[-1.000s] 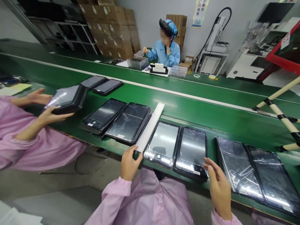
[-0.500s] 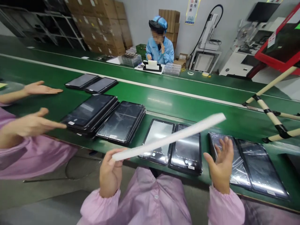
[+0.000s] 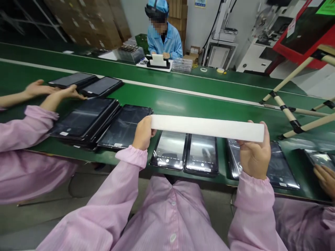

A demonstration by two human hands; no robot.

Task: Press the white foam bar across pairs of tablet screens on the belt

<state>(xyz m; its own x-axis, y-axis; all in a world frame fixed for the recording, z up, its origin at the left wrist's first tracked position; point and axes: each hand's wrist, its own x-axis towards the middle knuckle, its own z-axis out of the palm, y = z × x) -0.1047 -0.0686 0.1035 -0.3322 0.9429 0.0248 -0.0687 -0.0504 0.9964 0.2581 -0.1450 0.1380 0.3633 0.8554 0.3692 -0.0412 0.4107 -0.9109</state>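
A long white strip (image 3: 206, 127), which looks like foam, is held level above the green bench. My left hand (image 3: 143, 133) grips its left end. My right hand (image 3: 255, 153) is closed around the right end, thumb and fingers on either side. Below the strip lie two tablets side by side, a left one (image 3: 169, 150) and a right one (image 3: 201, 153), their screens lit and their top edges partly hidden by the strip. Stacked tablets in clear film (image 3: 125, 127) lie by my left hand. Another film-covered tablet (image 3: 280, 167) lies right of my right hand.
At the left, a co-worker's hands (image 3: 59, 96) are at two more tablets (image 3: 102, 86). Another co-worker's hand (image 3: 324, 177) rests near a tablet at the far right. Someone in blue (image 3: 164, 38) sits across the bench. A pipe frame (image 3: 288, 113) stands on the right.
My right hand, open before, has taken hold of the strip's right end. The strip has gone from slanted to level. The left co-worker's hands have reached the far tablets.
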